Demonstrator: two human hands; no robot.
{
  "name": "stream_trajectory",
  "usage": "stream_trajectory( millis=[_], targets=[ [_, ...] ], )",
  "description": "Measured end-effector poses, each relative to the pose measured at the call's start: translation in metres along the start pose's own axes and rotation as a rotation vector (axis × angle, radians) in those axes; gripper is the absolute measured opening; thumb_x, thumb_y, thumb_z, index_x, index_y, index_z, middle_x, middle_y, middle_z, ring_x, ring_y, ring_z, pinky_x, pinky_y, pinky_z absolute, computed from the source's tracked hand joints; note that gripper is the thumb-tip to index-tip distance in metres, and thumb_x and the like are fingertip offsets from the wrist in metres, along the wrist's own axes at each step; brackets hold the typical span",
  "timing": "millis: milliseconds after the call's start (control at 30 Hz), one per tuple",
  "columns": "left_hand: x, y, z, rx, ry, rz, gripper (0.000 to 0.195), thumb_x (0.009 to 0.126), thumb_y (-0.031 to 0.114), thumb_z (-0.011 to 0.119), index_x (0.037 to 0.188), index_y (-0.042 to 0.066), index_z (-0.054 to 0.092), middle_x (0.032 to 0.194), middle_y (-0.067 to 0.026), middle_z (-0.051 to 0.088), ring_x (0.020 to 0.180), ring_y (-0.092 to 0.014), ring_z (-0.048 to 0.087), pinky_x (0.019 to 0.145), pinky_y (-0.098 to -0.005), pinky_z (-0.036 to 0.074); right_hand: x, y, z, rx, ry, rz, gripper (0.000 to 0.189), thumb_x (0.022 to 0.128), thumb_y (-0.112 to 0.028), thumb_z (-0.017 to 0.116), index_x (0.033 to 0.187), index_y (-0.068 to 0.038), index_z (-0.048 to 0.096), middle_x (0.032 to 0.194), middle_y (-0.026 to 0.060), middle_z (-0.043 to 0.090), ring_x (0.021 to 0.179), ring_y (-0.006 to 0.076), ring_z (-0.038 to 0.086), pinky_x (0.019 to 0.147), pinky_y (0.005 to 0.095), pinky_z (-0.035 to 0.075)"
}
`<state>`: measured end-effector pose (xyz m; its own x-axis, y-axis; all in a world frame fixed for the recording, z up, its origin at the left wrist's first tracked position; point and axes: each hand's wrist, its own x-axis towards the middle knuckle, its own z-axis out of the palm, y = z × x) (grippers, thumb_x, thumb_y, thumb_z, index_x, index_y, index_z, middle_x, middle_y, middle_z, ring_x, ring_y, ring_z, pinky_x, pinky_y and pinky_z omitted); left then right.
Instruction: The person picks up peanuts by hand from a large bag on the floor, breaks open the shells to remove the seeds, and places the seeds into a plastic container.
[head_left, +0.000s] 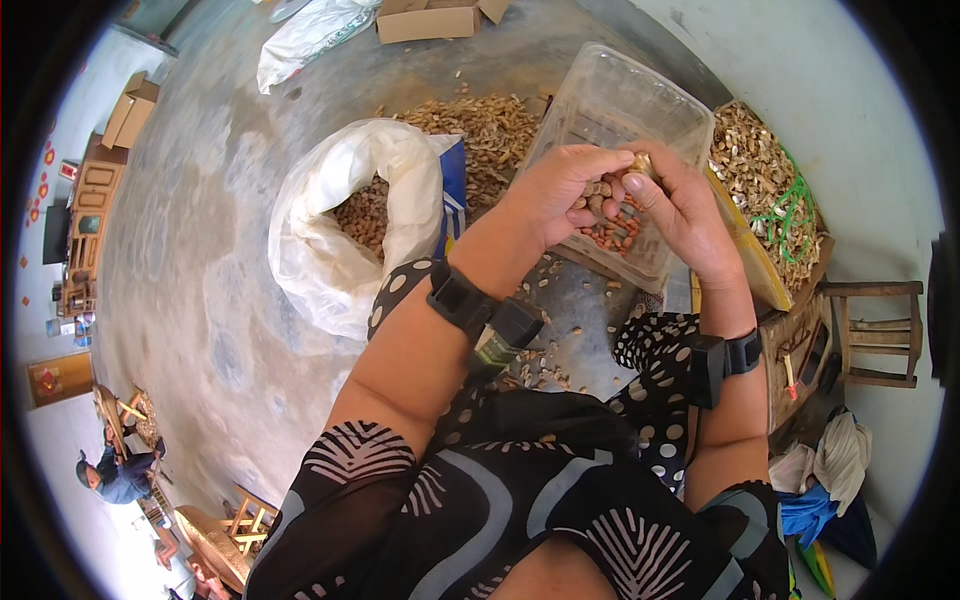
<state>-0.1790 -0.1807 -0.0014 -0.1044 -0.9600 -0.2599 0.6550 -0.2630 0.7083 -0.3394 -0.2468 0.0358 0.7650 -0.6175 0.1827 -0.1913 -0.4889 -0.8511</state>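
My left hand cups several unshelled peanuts in its palm and fingers. My right hand meets it, and a peanut shell is pinched between the fingertips of both hands. Both hands are above a clear plastic bin, with reddish shelled peanut kernels lying at its near end. To the left, a white woven sack with a rolled-down mouth holds more peanuts. Behind the sack, a heap of peanuts or shells lies on the floor.
A carton of empty shells with green twine stands right of the bin, near a small wooden chair. Scattered shells lie on the concrete floor below my hands. Other people sit at the far lower left, one in a dark cap.
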Motion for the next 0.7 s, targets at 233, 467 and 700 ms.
stream_trajectory(
  millis=[233, 467, 700],
  targets=[
    [-0.002, 0.001, -0.003, 0.124, -0.012, -0.038, 0.017, 0.086, 0.021, 0.061, 0.088, 0.004, 0.063, 0.077, -0.0004, 0.059, 0.061, -0.008, 0.055, 0.052, -0.0174, 0.043, -0.002, 0.008, 0.002, 0.063, -0.052, 0.005, 0.024, 0.091, -0.021, 0.055, 0.104, -0.001, 0.056, 0.080, 0.0090, 0.063, 0.078, 0.0193, 0.059, 0.074, 0.0305, 0.046],
    [-0.003, 0.006, 0.002, 0.116, -0.003, -0.051, 0.016, 0.086, 0.020, 0.060, 0.086, 0.004, 0.062, 0.074, -0.0006, 0.059, 0.058, -0.010, 0.055, 0.050, -0.0172, 0.041, -0.002, 0.011, 0.006, 0.089, -0.005, -0.024, 0.024, 0.091, -0.022, 0.055, 0.101, -0.001, 0.056, 0.079, 0.0093, 0.063, 0.075, 0.0195, 0.059, 0.072, 0.0311, 0.046],
    [0.001, 0.000, -0.008, 0.053, -0.008, -0.043, 0.017, 0.088, 0.019, 0.057, 0.085, 0.003, 0.062, 0.069, -0.0037, 0.060, 0.056, -0.011, 0.055, 0.046, -0.0191, 0.041, 0.000, 0.009, 0.011, 0.116, -0.014, 0.002, 0.019, 0.090, -0.018, 0.055, 0.094, 0.000, 0.056, 0.075, 0.0078, 0.062, 0.071, 0.0173, 0.059, 0.069, 0.0294, 0.047]
  ],
)
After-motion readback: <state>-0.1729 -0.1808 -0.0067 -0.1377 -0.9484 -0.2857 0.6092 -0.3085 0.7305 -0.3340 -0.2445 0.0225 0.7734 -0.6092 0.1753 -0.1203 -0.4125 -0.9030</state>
